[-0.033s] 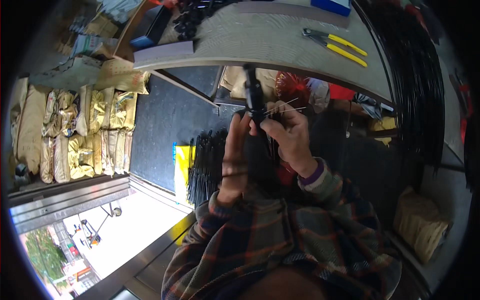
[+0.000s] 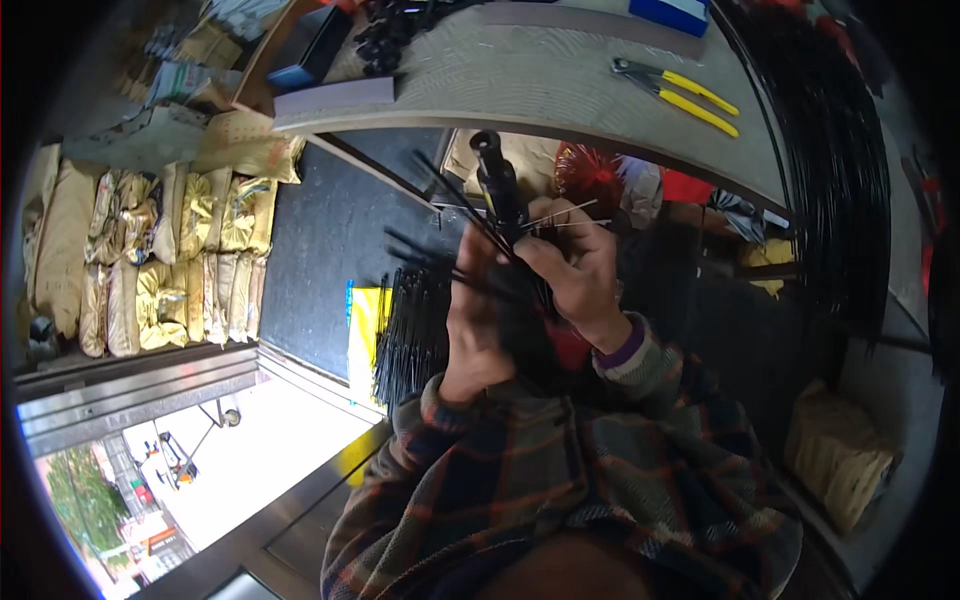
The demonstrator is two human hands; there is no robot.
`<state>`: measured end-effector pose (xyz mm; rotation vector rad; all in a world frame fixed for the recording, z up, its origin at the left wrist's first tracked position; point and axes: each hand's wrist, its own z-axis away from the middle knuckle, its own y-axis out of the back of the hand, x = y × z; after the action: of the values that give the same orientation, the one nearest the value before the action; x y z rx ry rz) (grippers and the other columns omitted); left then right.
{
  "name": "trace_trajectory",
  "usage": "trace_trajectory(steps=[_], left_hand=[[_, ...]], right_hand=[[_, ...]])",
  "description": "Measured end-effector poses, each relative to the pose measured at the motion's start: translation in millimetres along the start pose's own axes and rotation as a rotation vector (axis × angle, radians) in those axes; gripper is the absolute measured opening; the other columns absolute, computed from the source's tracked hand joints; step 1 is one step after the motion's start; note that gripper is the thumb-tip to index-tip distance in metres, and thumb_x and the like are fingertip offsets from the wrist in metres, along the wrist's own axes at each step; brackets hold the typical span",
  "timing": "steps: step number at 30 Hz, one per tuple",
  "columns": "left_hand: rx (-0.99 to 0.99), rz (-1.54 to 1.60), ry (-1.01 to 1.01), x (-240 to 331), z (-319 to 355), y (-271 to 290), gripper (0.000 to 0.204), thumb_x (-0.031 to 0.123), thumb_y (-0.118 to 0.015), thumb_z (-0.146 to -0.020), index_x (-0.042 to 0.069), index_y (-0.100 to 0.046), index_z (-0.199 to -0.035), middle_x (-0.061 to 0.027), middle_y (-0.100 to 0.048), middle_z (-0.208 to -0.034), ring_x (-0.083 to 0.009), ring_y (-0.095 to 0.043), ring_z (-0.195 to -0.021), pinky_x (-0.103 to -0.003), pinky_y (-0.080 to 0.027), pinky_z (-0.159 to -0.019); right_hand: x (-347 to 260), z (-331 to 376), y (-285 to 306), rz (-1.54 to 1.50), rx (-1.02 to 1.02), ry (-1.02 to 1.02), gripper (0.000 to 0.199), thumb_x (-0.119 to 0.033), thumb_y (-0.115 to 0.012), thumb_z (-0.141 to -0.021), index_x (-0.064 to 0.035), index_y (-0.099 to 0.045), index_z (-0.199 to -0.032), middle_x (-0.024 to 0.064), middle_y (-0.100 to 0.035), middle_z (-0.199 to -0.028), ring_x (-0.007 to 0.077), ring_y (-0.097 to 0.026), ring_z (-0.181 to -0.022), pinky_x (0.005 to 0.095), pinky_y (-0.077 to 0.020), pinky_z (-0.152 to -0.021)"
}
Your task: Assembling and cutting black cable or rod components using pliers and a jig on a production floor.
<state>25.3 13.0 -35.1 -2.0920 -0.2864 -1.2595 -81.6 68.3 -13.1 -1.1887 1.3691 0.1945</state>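
Note:
My right hand is closed, its thumb and fingers pinching several thin metal wires beside a black tubular fitting with a round hollow end. Several thin black rods fan out to the left from near that fitting, some smeared by motion. Close against the rods and just left of the fitting is my left hand. Its fingers are blurred and partly covered by the rods, so its grip does not show. Dark rods also hang below the fitting, mostly lost in shadow.
Pliers with yellow handles lie on the workbench ahead. Black rods stand bundled at my left, beside a yellow sheet. Long black strands hang at the right. Brown wrapped packages are stacked far left.
Black rods now fan out leftward over my left hand, where none showed before. My left fingers have dropped from upright beside the fitting. My right hand has barely moved.

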Motion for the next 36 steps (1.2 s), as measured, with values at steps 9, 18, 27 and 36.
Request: trace_trajectory(steps=[9, 18, 27, 36], left_hand=[[0.388, -0.021, -0.085, 17, -24, -25, 0.036, -0.002, -0.057, -0.081, -0.006, -0.048, -0.116, -0.0126, -0.059, -0.104, -0.0168, -0.057, -0.095, -0.027, -0.042, -0.087], [0.509, -0.038, -0.069, 9, -8, 5, 0.026, 0.009, -0.058, -0.085, -0.005, -0.054, -0.106, -0.0184, -0.062, -0.097, -0.0194, -0.06, -0.084, -0.029, -0.049, -0.078], [0.536, -0.051, -0.112, 7, -1, 4, 0.028, 0.008, -0.058, -0.085, -0.005, -0.053, -0.109, -0.0154, -0.062, -0.095, -0.0162, -0.059, -0.081, -0.027, -0.049, -0.076], [0.521, -0.112, -0.061, 5, 3, -4, 0.034, 0.017, -0.054, -0.089, -0.004, -0.05, -0.115, -0.0138, -0.059, -0.101, -0.0174, -0.058, -0.087, -0.029, -0.048, -0.078]], right_hand=[[11, 5, -8, 0.204, -0.015, 0.094, 0.016, -0.001, -0.062, -0.08, 0.0015, -0.053, -0.093, 0.0036, -0.057, -0.094, 0.0074, -0.053, -0.088, 0.0195, -0.0432, -0.076], [27, 15, -5, 0.351, -0.138, 0.003, 0.015, -0.005, -0.064, -0.08, 0.0024, -0.059, -0.092, 0.0071, -0.062, -0.085, 0.0081, -0.057, -0.078, 0.0224, -0.0454, -0.064], [37, 13, -4, 0.636, -0.084, 0.246, 0.018, -0.01, -0.069, -0.076, 0.0007, -0.06, -0.087, 0.0066, -0.059, -0.079, 0.0088, -0.055, -0.072, 0.0226, -0.0432, -0.058], [35, 8, 3, 0.283, -0.15, -0.126, 0.015, -0.012, -0.071, -0.074, 0.0003, -0.063, -0.078, 0.0026, -0.06, -0.07, 0.0044, -0.053, -0.062, 0.0188, -0.0424, -0.053]])
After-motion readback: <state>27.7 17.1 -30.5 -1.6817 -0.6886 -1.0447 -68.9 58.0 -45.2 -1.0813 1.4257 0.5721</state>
